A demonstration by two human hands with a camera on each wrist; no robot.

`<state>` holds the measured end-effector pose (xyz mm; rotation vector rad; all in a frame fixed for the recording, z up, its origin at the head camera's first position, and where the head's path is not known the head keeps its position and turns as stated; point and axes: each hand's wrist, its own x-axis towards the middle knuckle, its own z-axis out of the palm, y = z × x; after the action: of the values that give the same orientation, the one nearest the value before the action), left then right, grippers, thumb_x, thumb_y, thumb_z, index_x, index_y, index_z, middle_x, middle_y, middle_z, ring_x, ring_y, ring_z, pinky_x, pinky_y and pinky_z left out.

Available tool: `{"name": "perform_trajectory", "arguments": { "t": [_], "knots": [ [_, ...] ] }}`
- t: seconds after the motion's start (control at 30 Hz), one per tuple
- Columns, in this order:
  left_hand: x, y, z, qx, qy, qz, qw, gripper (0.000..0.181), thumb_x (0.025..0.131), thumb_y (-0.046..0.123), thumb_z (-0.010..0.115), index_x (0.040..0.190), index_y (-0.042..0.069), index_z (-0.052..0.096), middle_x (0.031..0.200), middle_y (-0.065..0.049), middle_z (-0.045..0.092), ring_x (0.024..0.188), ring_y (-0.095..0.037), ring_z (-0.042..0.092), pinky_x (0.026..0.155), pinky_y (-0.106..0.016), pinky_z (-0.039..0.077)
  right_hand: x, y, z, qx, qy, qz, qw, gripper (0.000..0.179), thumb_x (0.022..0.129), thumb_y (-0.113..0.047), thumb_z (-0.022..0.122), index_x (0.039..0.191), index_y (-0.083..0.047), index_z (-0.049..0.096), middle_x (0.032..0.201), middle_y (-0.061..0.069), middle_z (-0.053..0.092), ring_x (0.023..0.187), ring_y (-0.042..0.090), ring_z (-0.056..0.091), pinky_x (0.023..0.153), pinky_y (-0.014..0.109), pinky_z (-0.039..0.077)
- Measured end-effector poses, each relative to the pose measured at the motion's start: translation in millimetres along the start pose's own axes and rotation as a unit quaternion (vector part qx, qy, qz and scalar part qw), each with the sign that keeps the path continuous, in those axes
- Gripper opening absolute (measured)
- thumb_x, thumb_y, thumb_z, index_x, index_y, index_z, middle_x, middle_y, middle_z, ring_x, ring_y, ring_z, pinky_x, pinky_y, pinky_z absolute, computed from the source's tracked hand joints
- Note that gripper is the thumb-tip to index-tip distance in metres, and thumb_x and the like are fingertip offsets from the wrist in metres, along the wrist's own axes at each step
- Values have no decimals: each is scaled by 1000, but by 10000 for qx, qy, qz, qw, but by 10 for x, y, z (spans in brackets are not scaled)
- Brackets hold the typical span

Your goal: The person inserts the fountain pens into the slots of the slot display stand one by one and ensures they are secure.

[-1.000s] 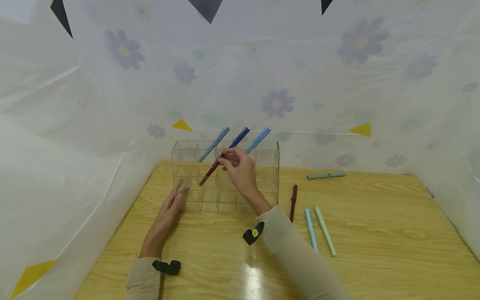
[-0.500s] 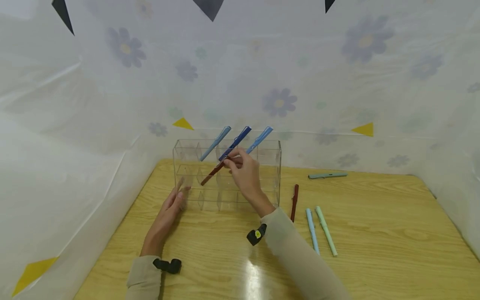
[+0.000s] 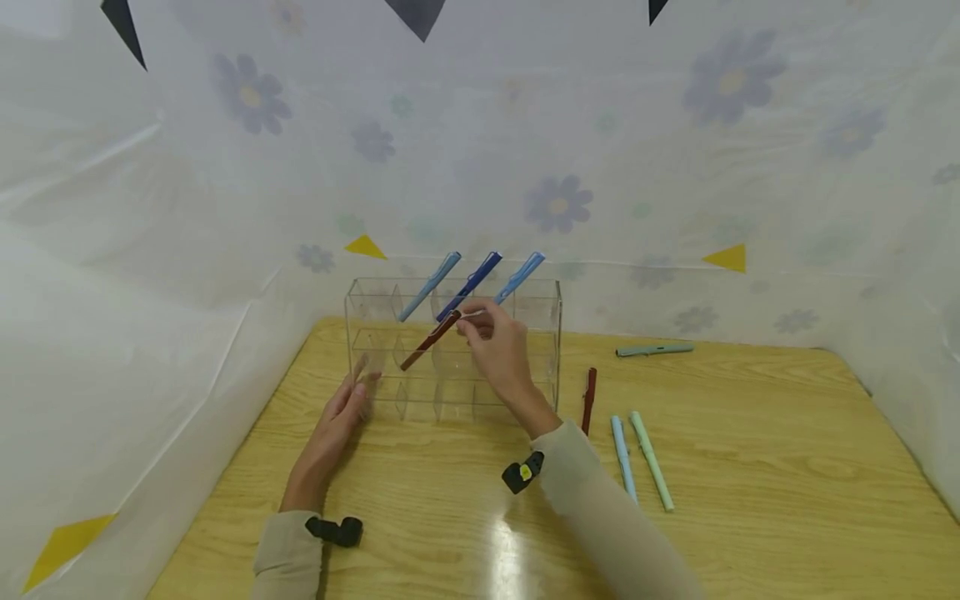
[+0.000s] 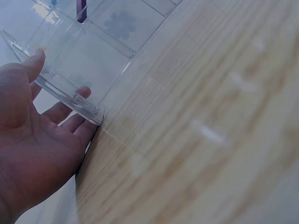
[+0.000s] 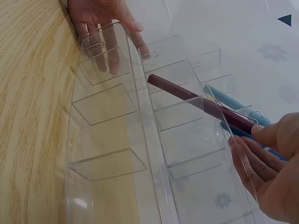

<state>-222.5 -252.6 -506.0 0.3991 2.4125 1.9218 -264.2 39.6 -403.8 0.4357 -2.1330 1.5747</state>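
A clear acrylic pen holder (image 3: 558, 367) with tiered compartments stands at the back of the table. A dark red pen (image 3: 429, 342) leans in its middle tier, cap end up. My right hand (image 3: 498, 346) is at that cap end; the thumb tip (image 5: 258, 129) lies right at the pen while the other fingers are relaxed below it. At the holder's left side, my left hand (image 3: 341, 421) rests with fairly straight fingers against the clear wall, thumb by the front edge (image 4: 70, 100). Light-blue (image 3: 431, 285), dark-blue (image 3: 476, 277) and bright-blue (image 3: 521, 277) pens lean in the top tier.
Right of the holder, another dark red pen (image 3: 589, 398), a pale blue pen (image 3: 622, 454), a mint pen (image 3: 651, 460) and a grey-green pen (image 3: 655, 350) lie on the wooden table (image 3: 780, 450). A flowered white sheet (image 3: 637, 167) hangs around the back and sides.
My right hand has drawn back to the right along the dark red pen, baring its cap end, while the pen stays leaning in the holder. The left hand keeps its place.
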Motion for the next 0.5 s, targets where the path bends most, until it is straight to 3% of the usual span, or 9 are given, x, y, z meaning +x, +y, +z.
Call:
{"name": "perform_trajectory", "arguments": {
  "t": [0.17,0.5],
  "knots": [
    [0,0,-6,-20,-41,16,10000,54,115,35,31,166,31,16,162,-16,37,154,-31,20,120,-58,12,-23,-38,-179,54,-1,66,10000,19,96,-5,73,114,0,70,100,11,76,87,21,74,73,30,59],
    [1,-5,-15,34,-27,41,10000,54,115,34,31,166,30,16,161,-16,37,154,-31,20,119,-58,11,-124,-62,-720,332,-129,-235,9991,23,96,-7,74,119,-4,69,105,11,74,91,25,73,69,26,58]
  ]
}}
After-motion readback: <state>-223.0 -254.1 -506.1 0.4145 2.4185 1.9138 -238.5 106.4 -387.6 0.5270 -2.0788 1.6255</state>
